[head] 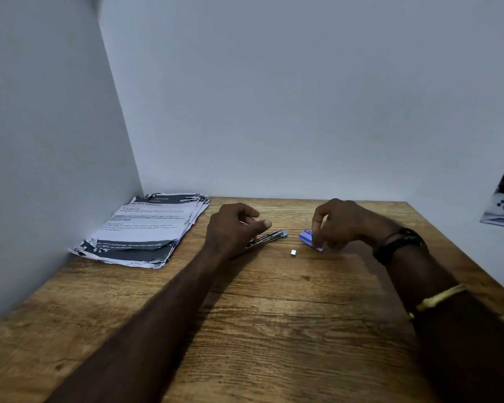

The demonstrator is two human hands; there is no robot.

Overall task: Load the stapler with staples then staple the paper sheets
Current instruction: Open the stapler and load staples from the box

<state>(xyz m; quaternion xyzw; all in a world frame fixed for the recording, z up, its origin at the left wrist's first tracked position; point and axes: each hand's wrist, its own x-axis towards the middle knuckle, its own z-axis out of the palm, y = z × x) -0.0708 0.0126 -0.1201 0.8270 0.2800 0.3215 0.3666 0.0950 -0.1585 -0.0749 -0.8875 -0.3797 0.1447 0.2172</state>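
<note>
One staple box (306, 237) pinched by right hand (342, 223), contents hidden, left hand (232, 228) loosely curled over stapler (271, 237), loose staples (293, 252) between

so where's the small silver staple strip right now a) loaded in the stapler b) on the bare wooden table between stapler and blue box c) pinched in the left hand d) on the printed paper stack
b: the small silver staple strip lies loose on the brown wooden table, between the blue-tipped metal stapler and the small blue staple box.
</note>
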